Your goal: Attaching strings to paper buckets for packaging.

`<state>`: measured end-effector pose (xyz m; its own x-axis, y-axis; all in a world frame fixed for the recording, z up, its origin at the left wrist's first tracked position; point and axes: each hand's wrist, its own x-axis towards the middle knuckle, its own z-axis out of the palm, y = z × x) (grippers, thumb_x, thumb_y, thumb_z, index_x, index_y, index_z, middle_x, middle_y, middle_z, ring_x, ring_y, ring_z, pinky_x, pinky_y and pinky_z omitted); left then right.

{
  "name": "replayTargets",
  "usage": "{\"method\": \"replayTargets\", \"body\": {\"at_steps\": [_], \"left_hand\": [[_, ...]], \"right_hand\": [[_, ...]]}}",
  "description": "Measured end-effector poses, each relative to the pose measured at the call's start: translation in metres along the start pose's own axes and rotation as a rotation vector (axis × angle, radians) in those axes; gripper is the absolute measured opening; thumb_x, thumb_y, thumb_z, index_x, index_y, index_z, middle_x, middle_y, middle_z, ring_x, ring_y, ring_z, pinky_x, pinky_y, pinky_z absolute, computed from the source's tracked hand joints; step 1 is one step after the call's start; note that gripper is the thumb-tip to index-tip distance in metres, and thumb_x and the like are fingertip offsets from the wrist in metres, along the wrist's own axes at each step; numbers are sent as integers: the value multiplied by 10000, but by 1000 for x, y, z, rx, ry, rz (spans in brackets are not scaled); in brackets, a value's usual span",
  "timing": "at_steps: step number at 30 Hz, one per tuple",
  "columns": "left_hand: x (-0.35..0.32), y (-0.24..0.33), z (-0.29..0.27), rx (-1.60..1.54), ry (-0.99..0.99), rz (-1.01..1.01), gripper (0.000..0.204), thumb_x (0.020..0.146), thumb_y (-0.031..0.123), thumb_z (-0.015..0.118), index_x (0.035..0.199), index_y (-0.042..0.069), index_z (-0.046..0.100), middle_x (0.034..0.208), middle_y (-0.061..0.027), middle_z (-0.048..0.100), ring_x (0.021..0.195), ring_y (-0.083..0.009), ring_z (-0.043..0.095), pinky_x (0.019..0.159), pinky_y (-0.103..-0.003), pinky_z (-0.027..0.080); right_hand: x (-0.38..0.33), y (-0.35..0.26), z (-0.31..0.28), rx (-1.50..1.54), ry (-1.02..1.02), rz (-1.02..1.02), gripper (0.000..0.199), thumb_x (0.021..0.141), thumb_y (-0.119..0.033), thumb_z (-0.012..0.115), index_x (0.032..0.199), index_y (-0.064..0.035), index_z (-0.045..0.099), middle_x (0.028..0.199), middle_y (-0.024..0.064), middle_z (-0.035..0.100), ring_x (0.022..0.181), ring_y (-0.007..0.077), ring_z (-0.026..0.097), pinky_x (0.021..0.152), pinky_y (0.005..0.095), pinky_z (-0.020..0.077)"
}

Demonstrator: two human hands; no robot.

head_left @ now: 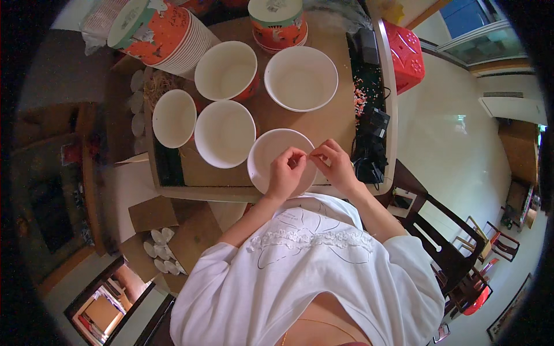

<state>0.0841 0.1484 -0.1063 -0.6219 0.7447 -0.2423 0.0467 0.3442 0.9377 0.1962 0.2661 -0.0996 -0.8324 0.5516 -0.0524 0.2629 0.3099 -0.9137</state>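
My left hand [287, 171] and my right hand [339, 165] meet over a white-lined paper tub [264, 151] at the table's near edge. Both are closed in a pinch, fingertips almost touching. Whatever sits between them is too small to make out. Left of this tub stand a second white-lined tub [225, 132] and a smaller-looking one [174, 119]. Behind them are two more upright tubs, one on the left [225, 70] and a wide one on the right [301, 78]. None of these tubs shows clear contents.
A tall nested stack of red printed tubs [173, 43] leans at the back left, near an upturned tub [278, 26]. Dark adapters [378, 121] and small pink-white bits [360, 98] line the right edge. A red stool [404, 56] stands beyond; a cardboard box [156, 213] sits below left.
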Motion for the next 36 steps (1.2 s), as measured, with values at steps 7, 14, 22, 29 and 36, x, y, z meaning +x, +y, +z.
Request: {"method": "replayTargets", "body": {"at_steps": [7, 14, 22, 29, 36], "left_hand": [[2, -22, 2, -158, -15, -63, 61, 844, 55, 573, 889, 21, 594, 743, -30, 619, 651, -77, 570, 589, -231, 461], [1, -14, -3, -48, -36, -20, 130, 860, 59, 564, 958, 6, 631, 841, -47, 651, 728, -84, 595, 660, -225, 478], [2, -18, -3, -141, -85, -75, 136, 852, 56, 576, 944, -10, 652, 819, -66, 672, 738, -92, 619, 663, -221, 487], [0, -9, -5, -47, -84, -30, 136, 830, 35, 595, 940, -20, 654, 839, -76, 677, 733, -101, 622, 667, -227, 494], [1, -9, -3, -135, -44, -61, 137, 819, 26, 602, 938, -1, 665, 824, -82, 674, 721, -103, 624, 663, -235, 493]], "right_hand": [[0, 0, -1, -18, -11, -32, 73, 785, -80, 649, 825, -41, 602, 819, 102, 532, 709, 259, 560, 618, 330, 471], [1, 0, 0, -21, -12, -24, 67, 792, -85, 643, 826, -43, 605, 814, 99, 537, 696, 244, 564, 606, 330, 473], [1, 2, 0, -36, -17, -34, 61, 798, -85, 635, 837, -45, 610, 820, 96, 537, 695, 239, 569, 611, 325, 478], [1, 1, 1, -25, -9, -28, 57, 792, -71, 631, 838, -46, 608, 825, 94, 535, 702, 237, 570, 612, 323, 479], [1, 1, 0, -36, -10, -45, 55, 792, -75, 633, 832, -47, 606, 820, 95, 534, 699, 241, 568, 608, 322, 477]]}}
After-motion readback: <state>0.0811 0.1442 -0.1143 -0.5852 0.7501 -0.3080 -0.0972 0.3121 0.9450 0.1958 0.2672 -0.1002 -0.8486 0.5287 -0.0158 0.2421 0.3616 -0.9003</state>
